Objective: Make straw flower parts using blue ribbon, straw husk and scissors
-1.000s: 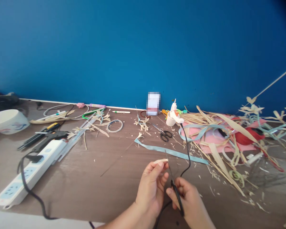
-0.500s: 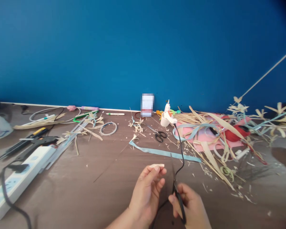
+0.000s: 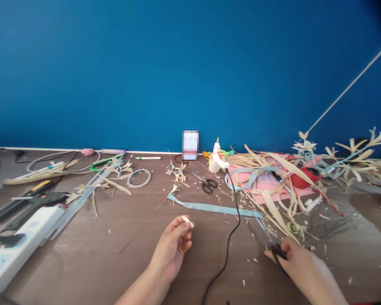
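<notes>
A small pale strip is pinched between the thumb and fingertips of my left hand, above the brown table in the middle. On the right, my right hand is closed round the black handles of a pair of scissors. Their blades point up and left, toward the end of a light blue ribbon lying flat on the table. A black cord runs between my two hands.
A white glue gun stands in a small cup. Behind the ribbon lie other black-handled scissors. Dried strips and flowers heap up at right. At left are a power strip, a dark glue gun and a clear ring.
My right hand has carried the scissors to the right, away from my left hand. My left hand still pinches the pale strip, slightly further left in view. The view has shifted a little.
</notes>
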Tool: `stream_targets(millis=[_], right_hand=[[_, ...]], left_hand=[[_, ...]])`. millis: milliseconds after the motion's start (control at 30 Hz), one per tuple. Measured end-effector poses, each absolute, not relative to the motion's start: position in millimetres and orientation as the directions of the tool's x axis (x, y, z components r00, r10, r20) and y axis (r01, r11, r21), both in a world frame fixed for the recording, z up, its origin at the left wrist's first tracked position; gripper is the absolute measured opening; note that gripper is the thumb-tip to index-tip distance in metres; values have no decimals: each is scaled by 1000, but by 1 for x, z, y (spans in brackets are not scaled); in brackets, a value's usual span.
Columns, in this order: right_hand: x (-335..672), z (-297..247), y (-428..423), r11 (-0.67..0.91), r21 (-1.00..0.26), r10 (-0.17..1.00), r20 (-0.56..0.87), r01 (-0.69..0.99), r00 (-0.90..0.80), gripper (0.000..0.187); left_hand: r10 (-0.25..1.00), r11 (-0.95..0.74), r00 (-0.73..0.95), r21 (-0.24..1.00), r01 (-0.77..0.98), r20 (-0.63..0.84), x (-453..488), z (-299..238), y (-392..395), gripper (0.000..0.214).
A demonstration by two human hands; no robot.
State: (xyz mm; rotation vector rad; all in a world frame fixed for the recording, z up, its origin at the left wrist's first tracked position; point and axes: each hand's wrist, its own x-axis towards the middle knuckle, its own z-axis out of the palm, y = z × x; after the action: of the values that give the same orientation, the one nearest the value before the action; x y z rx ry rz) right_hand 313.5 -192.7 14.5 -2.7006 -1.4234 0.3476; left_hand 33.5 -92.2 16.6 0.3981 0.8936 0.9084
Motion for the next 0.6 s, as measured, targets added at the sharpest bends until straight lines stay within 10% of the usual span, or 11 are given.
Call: stream_targets(millis=[267, 600], right_hand=[[327, 17, -176, -435, -136, 877, -287, 890, 385, 32], [332, 32, -175, -337, -431, 908, -384, 837, 169, 6]], left_hand=[[816, 578, 331, 695, -428, -474, 31, 18, -84, 23], [795, 602, 353, 710, -364, -493, 31, 13, -83, 20]])
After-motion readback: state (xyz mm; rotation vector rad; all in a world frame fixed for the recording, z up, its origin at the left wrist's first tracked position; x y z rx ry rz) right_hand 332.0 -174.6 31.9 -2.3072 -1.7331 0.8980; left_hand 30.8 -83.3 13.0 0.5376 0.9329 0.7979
